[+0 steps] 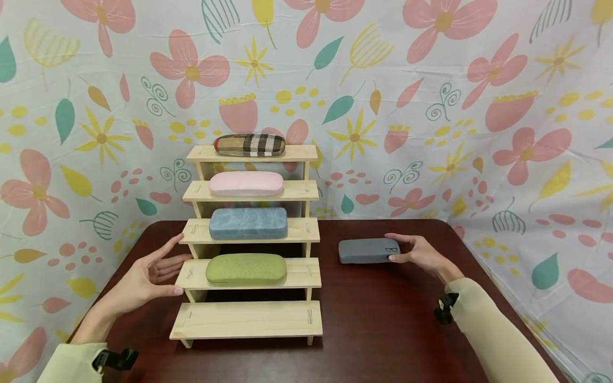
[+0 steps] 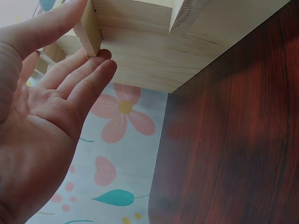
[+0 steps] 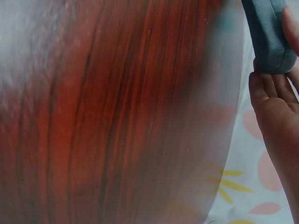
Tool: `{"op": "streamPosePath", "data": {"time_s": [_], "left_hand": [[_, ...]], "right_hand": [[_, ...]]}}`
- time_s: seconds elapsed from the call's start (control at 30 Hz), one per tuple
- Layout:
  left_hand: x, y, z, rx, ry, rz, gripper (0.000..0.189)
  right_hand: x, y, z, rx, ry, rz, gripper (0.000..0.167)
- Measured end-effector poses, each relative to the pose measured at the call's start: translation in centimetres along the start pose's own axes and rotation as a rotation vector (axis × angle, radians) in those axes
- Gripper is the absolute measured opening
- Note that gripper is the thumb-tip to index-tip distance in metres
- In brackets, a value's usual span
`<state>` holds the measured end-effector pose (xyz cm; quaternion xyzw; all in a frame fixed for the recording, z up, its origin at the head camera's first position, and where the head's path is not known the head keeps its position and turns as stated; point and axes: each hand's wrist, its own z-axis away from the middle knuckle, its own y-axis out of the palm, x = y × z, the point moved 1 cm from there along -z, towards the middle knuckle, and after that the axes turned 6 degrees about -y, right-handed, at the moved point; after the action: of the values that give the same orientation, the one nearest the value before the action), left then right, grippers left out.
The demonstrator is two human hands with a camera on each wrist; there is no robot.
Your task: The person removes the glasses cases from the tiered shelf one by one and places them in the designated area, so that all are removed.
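Observation:
A wooden stepped display rack (image 1: 246, 321) stands on the table. My left hand (image 1: 139, 279) holds its left side, thumb at the front corner of the second step up, index fingertip against the step above. In the left wrist view, a plank end (image 2: 88, 32) lies between thumb and fingertips of that hand (image 2: 51, 102). To the right of the rack, my right hand (image 1: 421, 255) grips the right end of a grey glasses case (image 1: 364, 251) with a small glasses print. The same case (image 3: 271, 42) appears at the right wrist view's upper right, between thumb and fingers.
From the top step down sit a plaid glasses case (image 1: 250, 144), a pink one (image 1: 246, 183), a blue one (image 1: 248, 223) and a green one (image 1: 246, 268). The dark wooden table (image 1: 383, 330) backs onto a floral cloth (image 1: 373, 175).

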<state>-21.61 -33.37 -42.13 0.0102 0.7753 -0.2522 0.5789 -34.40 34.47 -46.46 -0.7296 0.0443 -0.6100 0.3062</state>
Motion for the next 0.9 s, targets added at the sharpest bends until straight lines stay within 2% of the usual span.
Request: {"op": "streamPosePath", "data": {"time_s": [0.4, 0.9], "left_hand": [[0.0, 0.0, 0.1, 0.006, 0.015, -0.010, 0.111], [-0.1, 0.0, 0.0, -0.002, -0.001, 0.001, 0.113]], "right_hand": [[-0.9, 0.1, -1.0, 0.034, -0.022, 0.091, 0.073], [-1.2, 0.3, -1.4, 0.018, -0.018, 0.120, 0.076]]}}
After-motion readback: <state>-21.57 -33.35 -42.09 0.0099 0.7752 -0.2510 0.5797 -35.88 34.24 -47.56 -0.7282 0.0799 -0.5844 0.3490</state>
